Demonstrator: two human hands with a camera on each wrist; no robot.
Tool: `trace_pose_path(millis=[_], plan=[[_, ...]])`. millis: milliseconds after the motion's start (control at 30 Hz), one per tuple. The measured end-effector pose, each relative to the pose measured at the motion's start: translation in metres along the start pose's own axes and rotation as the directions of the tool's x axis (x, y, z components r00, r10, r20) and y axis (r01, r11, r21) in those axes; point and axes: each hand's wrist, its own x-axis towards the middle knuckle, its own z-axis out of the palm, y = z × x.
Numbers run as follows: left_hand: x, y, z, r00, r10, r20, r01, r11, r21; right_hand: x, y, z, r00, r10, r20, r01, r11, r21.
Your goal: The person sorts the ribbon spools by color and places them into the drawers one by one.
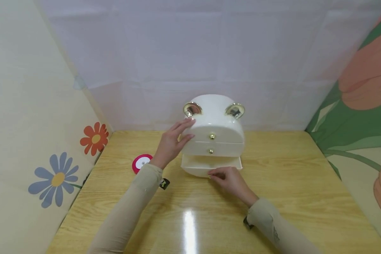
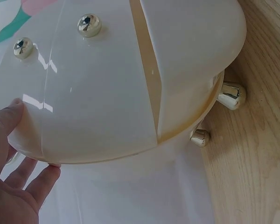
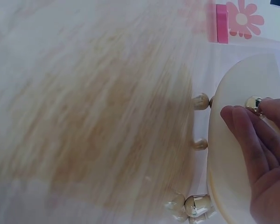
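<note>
A glossy white storage box (image 1: 214, 120) with a rounded top, gold ears and small gold knobs stands on the table. Its bottom drawer (image 1: 195, 171) is pulled out, while the upper two sit flush with the front. At the box's left side, my left hand (image 1: 171, 144) holds on, thumb on the front face and fingers along the side edge. My right hand (image 1: 230, 180) pinches the bottom drawer's gold knob (image 3: 253, 103) between thumb and fingers. Gold feet (image 2: 232, 95) show beneath the box in the left wrist view.
A magenta spool (image 1: 143, 162) with a white centre lies left of the box, partly behind my left wrist. The wooden table (image 1: 273, 158) meets a white cloth wall (image 1: 165, 70) at the back, with flower-printed panels on both sides.
</note>
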Motion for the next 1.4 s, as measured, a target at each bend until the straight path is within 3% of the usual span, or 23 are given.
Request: trace_pose_path(millis=[367,1400], plan=[[0.000,-0.002,0.001,1.000,0.011,0.000,-0.011,1.000,0.004,-0.004,-0.002,0.000,0.999,0.034,0.018,-0.034,0.999,0.025],[-0.002,0.000,0.001,1.000,0.006,-0.008,-0.006,1.000,0.004,-0.010,-0.007,-0.001,0.999,0.033,0.040,-0.033,0.999,-0.009]])
